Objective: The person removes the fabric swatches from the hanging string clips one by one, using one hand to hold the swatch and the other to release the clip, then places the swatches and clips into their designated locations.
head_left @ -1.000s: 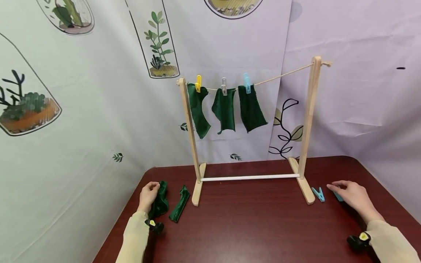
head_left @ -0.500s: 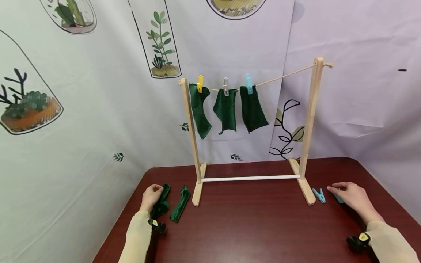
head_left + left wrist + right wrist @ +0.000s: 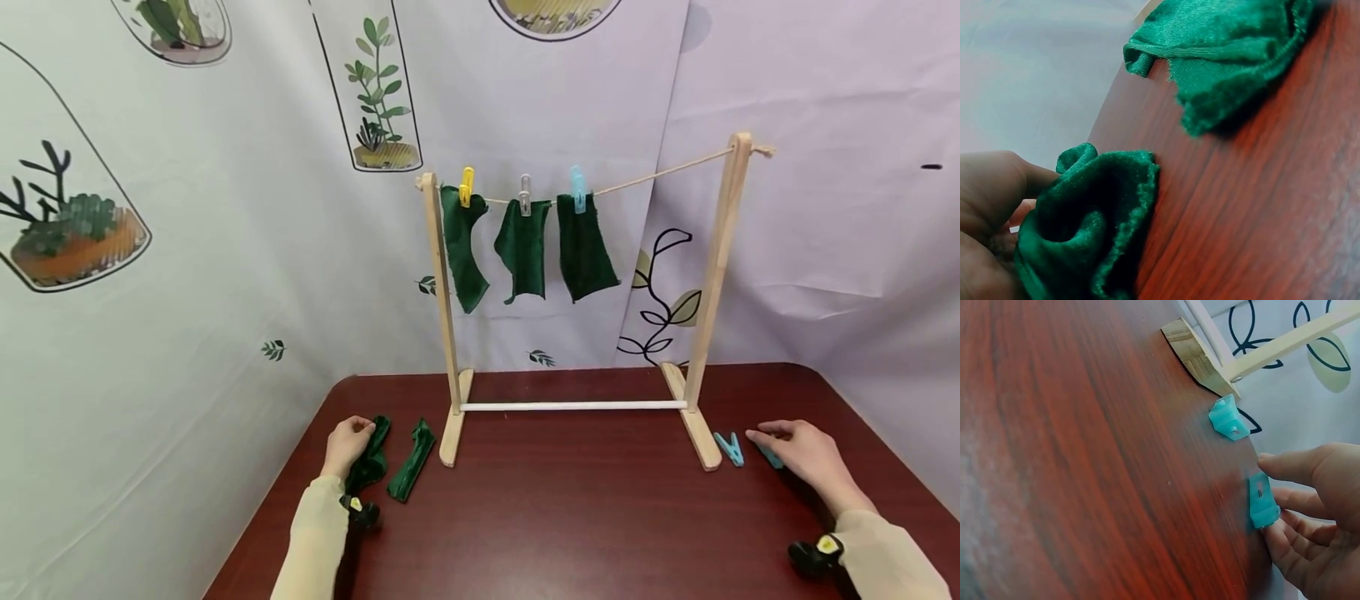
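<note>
Table (image 3: 570,517): before the backdrop (image 3: 225,292), beneath all listed.
Stand (image 3: 573,407): on the table's rear part.
Cord (image 3: 652,177): between the stand's post tops.
Hung cloths (image 3: 522,254): three, left of the cord's middle, one clip (image 3: 526,196) atop each.
Left hand (image 3: 347,443): far left, at the outer cloth (image 3: 367,462).
Inner cloth (image 3: 412,462): between outer cloth and stand.
Right hand (image 3: 806,454): far right, around the outer peg (image 3: 1262,503).
Inner peg (image 3: 729,449): between outer peg and stand's right foot.

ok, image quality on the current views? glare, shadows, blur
Head: mostly sharp, backdrop tinted greenish at left and lilac at right, soft sheen on the table, dark shadow beside the left sleeve. Left wrist: backdrop hazy, deep shadow inside the near cloth. Right wrist: pale glare on the table at picture left, held peg slightly soft.
</note>
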`<state>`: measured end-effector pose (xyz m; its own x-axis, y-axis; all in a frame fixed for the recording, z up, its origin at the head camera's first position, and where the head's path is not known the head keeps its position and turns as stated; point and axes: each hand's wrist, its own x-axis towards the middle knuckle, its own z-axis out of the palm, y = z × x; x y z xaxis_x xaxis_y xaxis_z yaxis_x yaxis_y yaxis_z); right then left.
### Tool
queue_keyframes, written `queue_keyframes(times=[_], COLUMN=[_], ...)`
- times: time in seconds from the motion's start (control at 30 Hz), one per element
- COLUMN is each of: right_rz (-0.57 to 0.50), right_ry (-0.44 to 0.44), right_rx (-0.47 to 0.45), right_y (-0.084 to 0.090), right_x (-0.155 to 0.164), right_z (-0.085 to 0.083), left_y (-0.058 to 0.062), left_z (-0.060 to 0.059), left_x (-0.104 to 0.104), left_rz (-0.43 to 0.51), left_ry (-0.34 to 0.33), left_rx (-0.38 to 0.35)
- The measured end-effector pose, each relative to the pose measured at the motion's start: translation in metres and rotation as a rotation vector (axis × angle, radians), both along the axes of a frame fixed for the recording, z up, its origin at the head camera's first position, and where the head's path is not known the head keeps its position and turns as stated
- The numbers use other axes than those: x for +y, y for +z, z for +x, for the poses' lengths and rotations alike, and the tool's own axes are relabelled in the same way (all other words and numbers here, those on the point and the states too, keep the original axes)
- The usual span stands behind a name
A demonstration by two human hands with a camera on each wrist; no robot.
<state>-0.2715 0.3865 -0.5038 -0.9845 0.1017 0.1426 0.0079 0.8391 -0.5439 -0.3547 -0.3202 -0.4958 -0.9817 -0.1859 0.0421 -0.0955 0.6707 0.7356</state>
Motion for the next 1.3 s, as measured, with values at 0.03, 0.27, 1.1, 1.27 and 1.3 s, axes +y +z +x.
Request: queue_keyframes(times=[0.03,0.27,1.1,1.27,1.3], right_rz=[-0.002,-0.017,-0.048,-0.043,-0.042], right_ry=[0.001,0.000,-0.010,-0.008,-0.008], right_rx=[-0.002,-0.002,-0.026,-0.016,-0.015], right_y=[-0.0004,-0.0024,-0.0041,-0.0033,-0.0033], right_x=[0.0002,0.0007,0.0000,-0.0008,-0.0009], right_z=[0.0002,0.0010,0.0028,0.0042,0.0046], left_y=[-0.0001,-0.0001,-0.0044,-0.0038,-0.0034], left_z=[0.0003,0.0029,0.0041,0.0043,0.0044], left_x=[0.0001,0.0011,-0.0034,-0.0034,-0.0033], left_rz=[-0.004,0.009,0.001,0.005,0.006], left_ry=[0.003,0.000,-0.011,-0.006,-0.005], left_rx=[0.001,0.009,0.026,0.026,0.025])
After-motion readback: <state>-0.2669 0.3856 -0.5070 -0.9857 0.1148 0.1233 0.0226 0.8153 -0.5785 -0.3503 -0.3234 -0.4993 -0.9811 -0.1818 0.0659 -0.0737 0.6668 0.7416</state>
